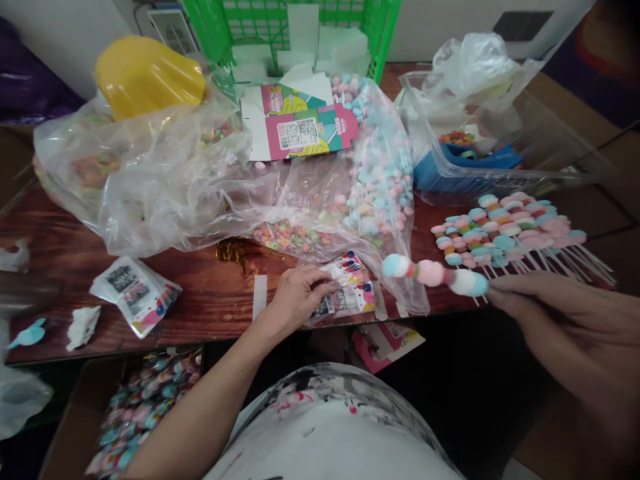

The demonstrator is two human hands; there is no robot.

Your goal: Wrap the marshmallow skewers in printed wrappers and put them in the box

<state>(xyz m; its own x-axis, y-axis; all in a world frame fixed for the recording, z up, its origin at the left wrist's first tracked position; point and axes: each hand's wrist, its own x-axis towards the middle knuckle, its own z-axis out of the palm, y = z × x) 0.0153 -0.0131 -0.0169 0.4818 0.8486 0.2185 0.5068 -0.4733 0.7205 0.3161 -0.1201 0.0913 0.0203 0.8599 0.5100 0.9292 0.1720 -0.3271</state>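
Observation:
My right hand (565, 327) pinches the end of a candy skewer (431, 273) with blue, white and pink marshmallows, held in the air over the table's front edge. My left hand (299, 295) has thumb and forefinger closed on the edge of a printed clear packet (347, 287) lying at the table edge. The skewer's tip is above and to the right of that packet. A pile of finished skewers (505, 233) lies on the right of the table, sticks toward me. At the left lies a stack of printed packets (136, 293).
Large plastic bags of candy (165, 173) cover the table's back. Behind stand a green crate (385, 33) and, right, a clear bin (450, 177). A box (75, 407) of wrapped skewers sits below left. Crumpled paper (83, 327) lies at front left.

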